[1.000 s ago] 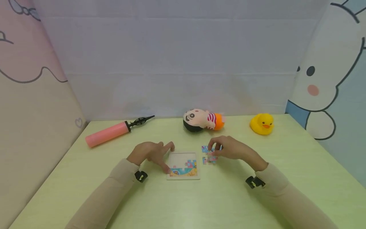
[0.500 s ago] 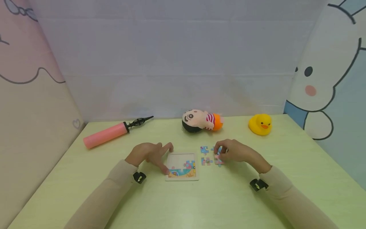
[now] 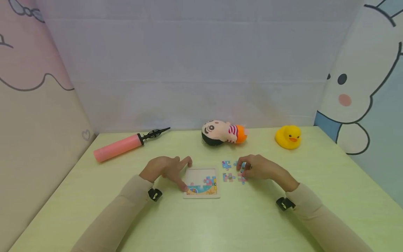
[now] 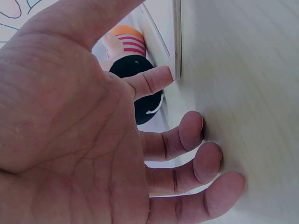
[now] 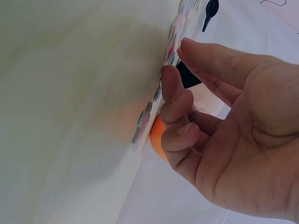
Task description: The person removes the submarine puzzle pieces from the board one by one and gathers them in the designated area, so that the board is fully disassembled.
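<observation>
My left hand (image 3: 168,169) is spread at the left side of a small white-framed jigsaw tray (image 3: 185,198). Its thumb is by the near left corner, its index finger at the far left corner. Joined pieces (image 3: 201,189) fill the tray's near part and right side. To the right of the tray lie loose jigsaw pieces, among them a blue one (image 3: 226,165) and a pink one (image 3: 228,177). Over the rightmost pieces hovers my right hand (image 3: 259,167), fingers bent. In the right wrist view a gap shows between its thumb and fingertips, with the pieces (image 5: 144,126) edge-on behind.
At the table's back lie a pink hand pump (image 3: 118,148) with a black nozzle and a striped doll (image 3: 223,133). A yellow rubber duck (image 3: 288,137) sits at the back right. Cloth walls rise behind and at both sides.
My right hand has moved right and slightly nearer, and a pink jigsaw piece now lies apart from its neighbours under the thumb. The left hand stays at the tray.
</observation>
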A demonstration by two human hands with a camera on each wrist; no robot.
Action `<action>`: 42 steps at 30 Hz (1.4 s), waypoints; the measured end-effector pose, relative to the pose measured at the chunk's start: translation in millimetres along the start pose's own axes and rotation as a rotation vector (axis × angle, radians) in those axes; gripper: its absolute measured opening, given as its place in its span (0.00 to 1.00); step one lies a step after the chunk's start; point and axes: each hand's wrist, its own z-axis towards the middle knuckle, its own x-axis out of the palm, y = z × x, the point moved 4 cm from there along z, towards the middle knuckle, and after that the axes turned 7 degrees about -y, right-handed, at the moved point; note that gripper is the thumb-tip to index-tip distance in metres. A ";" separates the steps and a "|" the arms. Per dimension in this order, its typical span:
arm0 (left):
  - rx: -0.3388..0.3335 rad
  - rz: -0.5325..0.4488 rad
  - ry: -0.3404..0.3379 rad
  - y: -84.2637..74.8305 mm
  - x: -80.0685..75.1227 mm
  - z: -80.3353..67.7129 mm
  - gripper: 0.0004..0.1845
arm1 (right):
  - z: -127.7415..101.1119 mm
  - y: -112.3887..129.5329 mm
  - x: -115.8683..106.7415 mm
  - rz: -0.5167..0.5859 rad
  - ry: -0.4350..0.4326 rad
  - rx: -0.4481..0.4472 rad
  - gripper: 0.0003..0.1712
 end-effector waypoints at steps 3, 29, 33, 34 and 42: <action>-0.002 0.006 0.003 0.1 1.3 0.3 0.42 | -0.5 0.5 0.8 -0.005 0.001 0.004 0.08; -0.006 0.017 0.011 2.0 0.5 1.0 0.42 | 25.6 58.7 25.9 0.016 0.067 -0.026 0.10; -0.012 0.031 0.002 1.6 -0.1 0.6 0.42 | 31.0 68.5 33.5 -0.021 0.064 -0.084 0.11; -0.014 0.033 -0.001 1.8 -0.2 0.7 0.42 | 32.2 70.9 35.4 -0.029 0.067 -0.093 0.12; -0.021 0.048 -0.002 2.8 0.5 1.5 0.42 | 34.6 83.4 44.9 -0.031 0.101 -0.035 0.16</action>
